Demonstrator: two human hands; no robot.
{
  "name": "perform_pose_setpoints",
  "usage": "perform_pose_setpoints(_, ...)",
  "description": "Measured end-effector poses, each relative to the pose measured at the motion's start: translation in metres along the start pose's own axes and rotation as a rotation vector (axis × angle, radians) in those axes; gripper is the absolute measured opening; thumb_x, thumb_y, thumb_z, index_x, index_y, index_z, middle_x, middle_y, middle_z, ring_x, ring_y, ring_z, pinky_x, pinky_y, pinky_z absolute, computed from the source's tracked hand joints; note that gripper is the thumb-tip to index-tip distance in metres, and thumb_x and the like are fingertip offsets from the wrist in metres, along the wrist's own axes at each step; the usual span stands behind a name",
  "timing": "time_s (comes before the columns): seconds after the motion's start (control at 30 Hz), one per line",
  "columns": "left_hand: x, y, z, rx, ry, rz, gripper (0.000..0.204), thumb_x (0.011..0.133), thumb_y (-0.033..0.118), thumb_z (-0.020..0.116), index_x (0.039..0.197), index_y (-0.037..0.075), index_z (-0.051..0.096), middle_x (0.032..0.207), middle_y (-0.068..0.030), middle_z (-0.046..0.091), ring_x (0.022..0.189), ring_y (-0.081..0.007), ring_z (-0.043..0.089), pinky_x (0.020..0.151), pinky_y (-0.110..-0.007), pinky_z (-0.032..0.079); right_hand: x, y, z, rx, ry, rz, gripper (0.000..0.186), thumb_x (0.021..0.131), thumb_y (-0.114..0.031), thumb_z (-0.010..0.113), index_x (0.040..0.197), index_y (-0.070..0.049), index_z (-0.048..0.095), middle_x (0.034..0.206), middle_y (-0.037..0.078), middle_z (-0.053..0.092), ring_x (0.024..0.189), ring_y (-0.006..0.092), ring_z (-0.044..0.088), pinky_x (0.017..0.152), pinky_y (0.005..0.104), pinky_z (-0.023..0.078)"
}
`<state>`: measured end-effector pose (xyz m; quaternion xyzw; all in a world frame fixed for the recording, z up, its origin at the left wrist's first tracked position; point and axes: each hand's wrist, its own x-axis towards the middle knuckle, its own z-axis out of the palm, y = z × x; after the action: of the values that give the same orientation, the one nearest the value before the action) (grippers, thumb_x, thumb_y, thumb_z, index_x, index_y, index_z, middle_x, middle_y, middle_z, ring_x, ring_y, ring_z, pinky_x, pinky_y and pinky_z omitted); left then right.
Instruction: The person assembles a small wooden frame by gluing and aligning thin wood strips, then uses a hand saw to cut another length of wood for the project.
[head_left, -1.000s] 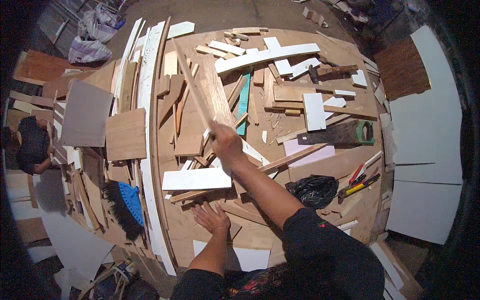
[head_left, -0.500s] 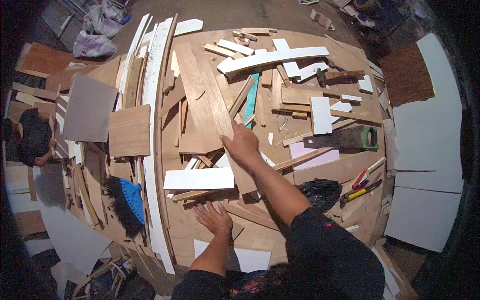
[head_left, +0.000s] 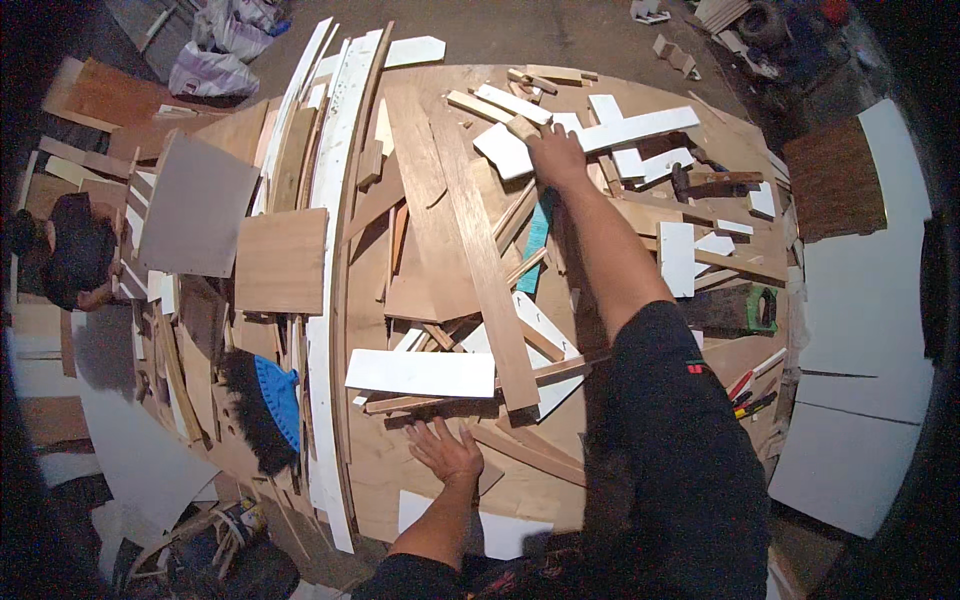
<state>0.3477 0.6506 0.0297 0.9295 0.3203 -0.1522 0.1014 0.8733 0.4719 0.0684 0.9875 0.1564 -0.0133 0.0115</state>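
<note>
Two hands work the round plywood tabletop (head_left: 420, 480): our left hand (head_left: 445, 452) lies flat and open on it, and our right hand (head_left: 556, 157) reaches far, seemingly closed around a small wood block (head_left: 523, 128) among flat white offcuts.

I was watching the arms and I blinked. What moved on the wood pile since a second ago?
The right hand reached farther away across the pile, from the long wooden plank near the middle up to the white strips and a small wood block at the far side. Whether it grips anything there is unclear. The left hand stayed flat on the board near the person. The blue brush did not move.
</note>
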Motion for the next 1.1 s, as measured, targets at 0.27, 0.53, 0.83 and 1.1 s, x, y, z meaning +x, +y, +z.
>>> perform_pose_setpoints(0.27, -0.001, -0.003, 0.010, 0.014, 0.113, 0.080, 0.061, 0.100, 0.044, 0.045, 0.141, -0.001, 0.045, 0.153, -0.0319, 0.028, 0.150, -0.0469, 0.009, 0.118, -0.063, 0.007, -0.104, 0.044, -0.031, -0.005, 0.034, -0.169, 0.027, 0.087, -0.013, 0.060, 0.111, -0.016, 0.071, 0.117, 0.009, 0.064, 0.114, 0.0304, 0.059, 0.090, 0.0464, 0.050)
perform_pose_setpoints(0.53, 0.002, -0.002, 0.009, 0.044, 0.067, 0.036, 0.062, 0.100, 0.045, 0.044, 0.142, 0.000, 0.045, 0.154, -0.0299, 0.030, 0.151, -0.0451, 0.007, 0.119, -0.061, 0.006, -0.093, 0.017, -0.016, 0.097, -0.030, -0.305, 0.054, 0.079, -0.001, 0.065, 0.129, -0.021, 0.062, 0.128, 0.005, 0.063, 0.118, 0.0277, 0.061, 0.092, 0.0431, 0.053)
perform_pose_setpoints(0.83, 0.001, 0.009, -0.012, 0.015, 0.018, 0.002, 0.063, 0.100, 0.046, 0.044, 0.143, 0.000, 0.045, 0.154, -0.0294, 0.029, 0.152, -0.0433, 0.005, 0.120, -0.060, 0.004, -0.106, 0.000, 0.030, 0.080, 0.052, -0.391, 0.011, 0.080, -0.018, 0.065, 0.086, -0.015, 0.074, 0.089, 0.006, 0.071, 0.094, 0.0281, 0.068, 0.078, 0.0459, 0.053)
perform_pose_setpoints(1.1, 0.002, 0.009, -0.012, 0.005, -0.005, 0.005, 0.063, 0.100, 0.047, 0.044, 0.141, 0.000, 0.046, 0.154, -0.0302, 0.027, 0.151, -0.0442, 0.005, 0.119, -0.061, 0.004, -0.059, -0.022, 0.024, 0.429, 0.103, 0.011, 0.029, 0.079, -0.023, 0.072, 0.104, -0.011, 0.072, 0.107, 0.014, 0.069, 0.107, 0.0335, 0.063, 0.088, 0.0471, 0.053)
